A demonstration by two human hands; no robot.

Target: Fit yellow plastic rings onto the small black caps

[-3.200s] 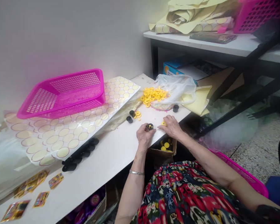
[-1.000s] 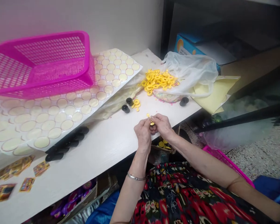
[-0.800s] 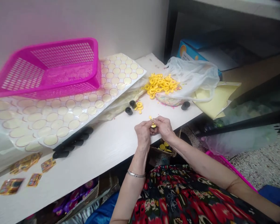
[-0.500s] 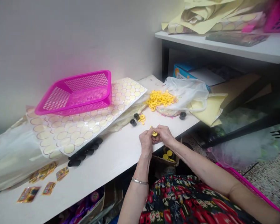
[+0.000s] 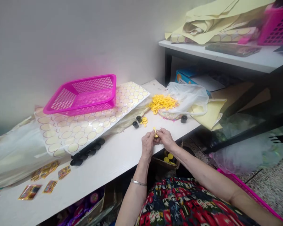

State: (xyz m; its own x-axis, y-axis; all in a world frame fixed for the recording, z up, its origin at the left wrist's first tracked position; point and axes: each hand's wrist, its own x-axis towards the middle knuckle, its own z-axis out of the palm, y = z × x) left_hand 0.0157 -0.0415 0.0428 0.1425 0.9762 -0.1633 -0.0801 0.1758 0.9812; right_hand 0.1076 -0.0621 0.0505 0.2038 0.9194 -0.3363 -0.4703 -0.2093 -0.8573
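Close together at the front edge of the white table, my left hand (image 5: pixel 147 145) and my right hand (image 5: pixel 165 139) are both closed on one small black-and-yellow round piece (image 5: pixel 156 135). A yellow tip sticks up from it between my fingertips; the rest is mostly hidden by the fingers. Beyond my hands lie two black cylindrical caps (image 5: pixel 135 124) beside a few yellow ring pieces (image 5: pixel 144 120). Farther back is a heap of yellow ring pieces (image 5: pixel 162 103). Another black cap (image 5: pixel 184 119) stands to the right.
A pink basket (image 5: pixel 91 91) rests on sheets of round stickers (image 5: pixel 89 135) at the left. Black caps (image 5: pixel 87 153) line the sheet's edge, with shiny printed packets (image 5: pixel 30 191) nearer. A plastic bag (image 5: pixel 191 95) lies at the back right. Below the table edge is a box with yellow discs (image 5: pixel 170 156).
My view has shifted slightly, so the scene sits a little lower. Both hands stay together on the piece, and its yellow tip now shows more clearly above the fingers.
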